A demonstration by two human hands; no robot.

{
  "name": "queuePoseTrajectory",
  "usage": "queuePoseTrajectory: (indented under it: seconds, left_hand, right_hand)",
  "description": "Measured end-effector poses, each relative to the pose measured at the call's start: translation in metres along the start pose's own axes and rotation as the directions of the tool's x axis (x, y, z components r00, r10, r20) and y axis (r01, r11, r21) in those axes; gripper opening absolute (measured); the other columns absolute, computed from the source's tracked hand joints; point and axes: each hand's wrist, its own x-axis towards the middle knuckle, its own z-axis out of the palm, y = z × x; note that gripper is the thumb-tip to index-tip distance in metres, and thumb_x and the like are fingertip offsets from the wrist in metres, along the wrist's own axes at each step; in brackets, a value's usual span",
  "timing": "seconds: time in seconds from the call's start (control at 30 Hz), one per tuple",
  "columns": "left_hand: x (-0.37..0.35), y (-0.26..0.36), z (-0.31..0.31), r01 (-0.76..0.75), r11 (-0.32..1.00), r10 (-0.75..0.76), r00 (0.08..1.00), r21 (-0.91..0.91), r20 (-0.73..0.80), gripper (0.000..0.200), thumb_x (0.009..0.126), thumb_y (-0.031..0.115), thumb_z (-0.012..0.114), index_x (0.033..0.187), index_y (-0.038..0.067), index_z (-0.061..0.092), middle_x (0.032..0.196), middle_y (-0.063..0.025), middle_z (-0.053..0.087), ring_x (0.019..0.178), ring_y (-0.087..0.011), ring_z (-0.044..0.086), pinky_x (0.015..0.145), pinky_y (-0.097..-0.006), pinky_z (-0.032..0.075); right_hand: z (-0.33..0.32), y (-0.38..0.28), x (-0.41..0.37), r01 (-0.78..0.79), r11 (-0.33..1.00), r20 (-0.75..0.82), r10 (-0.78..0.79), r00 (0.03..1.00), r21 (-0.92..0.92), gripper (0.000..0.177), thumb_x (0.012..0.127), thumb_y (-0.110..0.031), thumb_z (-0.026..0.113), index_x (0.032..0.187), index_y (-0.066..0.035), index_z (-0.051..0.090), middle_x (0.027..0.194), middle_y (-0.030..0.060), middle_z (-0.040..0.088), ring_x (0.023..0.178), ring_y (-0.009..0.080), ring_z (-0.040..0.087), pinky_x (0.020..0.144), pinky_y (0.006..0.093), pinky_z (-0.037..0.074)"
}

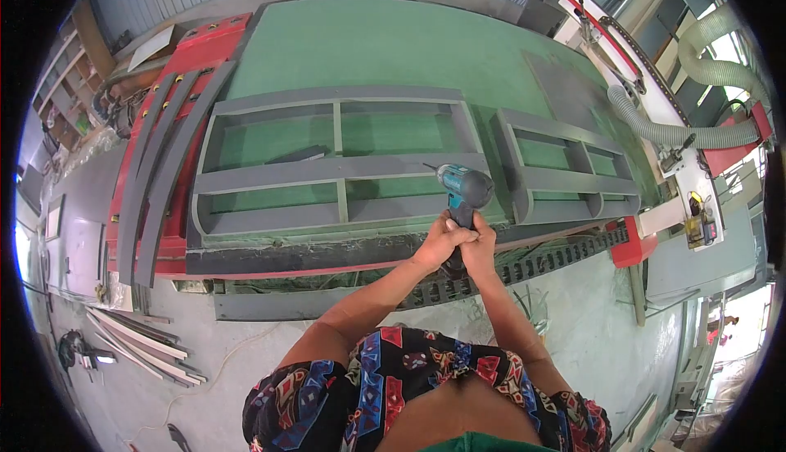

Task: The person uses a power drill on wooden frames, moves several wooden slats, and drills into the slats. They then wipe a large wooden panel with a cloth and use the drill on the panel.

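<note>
A teal and black cordless drill (465, 187) is held in front of me over the near edge of the larger frame, its thin bit pointing left. My left hand (440, 244) is closed around the grip from the left. My right hand (481, 246) closes on the same grip from the right, and the fingers overlap. Beneath the drill's bit lies the larger grey shelf-like frame (393, 166), divided into compartments. A smaller grey frame (565, 180) of similar build lies to the right.
Both frames rest on a big green-topped machine table (368, 47). Several long grey strips (176, 157) lie across its red left end. A white gantry with a ribbed hose (655, 128) stands at the right. Curved strips (143, 345) and a power tool (78, 351) are on the floor.
</note>
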Motion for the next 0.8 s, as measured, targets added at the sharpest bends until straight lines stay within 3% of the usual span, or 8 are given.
queuePoseTrajectory:
  seconds: [0.23,0.3,0.53,0.6,0.8]
  left_hand:
    - [0.005,-0.008,0.000,0.014,1.000,-0.014,1.000,-0.012,-0.027,0.043,0.074,0.011,0.065,0.110,-0.002,0.046,0.097,-0.0089,0.056,0.090,-0.0174,0.055,0.084,-0.0313,0.045]
    - [0.007,-0.009,0.002,0.028,0.999,-0.028,1.000,-0.017,0.006,0.043,0.074,0.011,0.064,0.110,-0.003,0.046,0.096,-0.0088,0.056,0.089,-0.0173,0.055,0.083,-0.0311,0.045]
    - [0.027,-0.019,0.019,0.067,0.998,-0.066,0.996,-0.007,0.061,0.045,0.074,0.011,0.063,0.112,-0.003,0.045,0.097,-0.0084,0.056,0.092,-0.0164,0.054,0.086,-0.0308,0.043]
    - [0.033,-0.020,0.024,0.069,0.995,-0.073,0.996,0.076,0.058,0.049,0.069,0.016,0.066,0.108,-0.004,0.044,0.094,-0.0109,0.055,0.087,-0.0189,0.055,0.079,-0.0301,0.046]
    - [0.036,-0.027,0.034,0.082,0.996,-0.085,0.994,0.047,0.074,0.048,0.068,0.017,0.066,0.106,-0.004,0.046,0.093,-0.0109,0.055,0.086,-0.0190,0.055,0.077,-0.0300,0.046]
  right_hand:
    - [-0.003,0.007,0.002,-0.016,0.999,-0.001,0.016,1.000,0.039,0.022,0.082,-0.012,0.069,0.098,0.000,0.059,0.084,-0.0003,0.061,0.077,0.0069,0.051,0.070,0.0236,0.044]
    - [-0.007,0.011,0.002,-0.007,1.000,-0.026,0.006,1.000,-0.021,0.026,0.081,-0.015,0.070,0.100,0.000,0.059,0.084,0.0035,0.064,0.076,0.0081,0.056,0.070,0.0246,0.046]
    - [-0.028,0.016,0.007,-0.014,1.000,-0.104,0.015,0.994,0.010,0.027,0.082,-0.019,0.071,0.099,-0.001,0.059,0.082,0.0032,0.063,0.075,0.0081,0.053,0.068,0.0246,0.045]
    - [-0.035,0.019,0.007,0.012,0.998,-0.133,-0.022,0.991,-0.068,0.027,0.082,-0.020,0.071,0.099,-0.002,0.059,0.081,0.0025,0.062,0.074,0.0086,0.052,0.067,0.0248,0.045]
    - [-0.045,0.023,0.006,-0.013,1.000,-0.149,0.009,0.989,-0.021,0.027,0.083,-0.020,0.071,0.099,-0.001,0.059,0.083,0.0026,0.062,0.073,0.0092,0.051,0.067,0.0246,0.044]
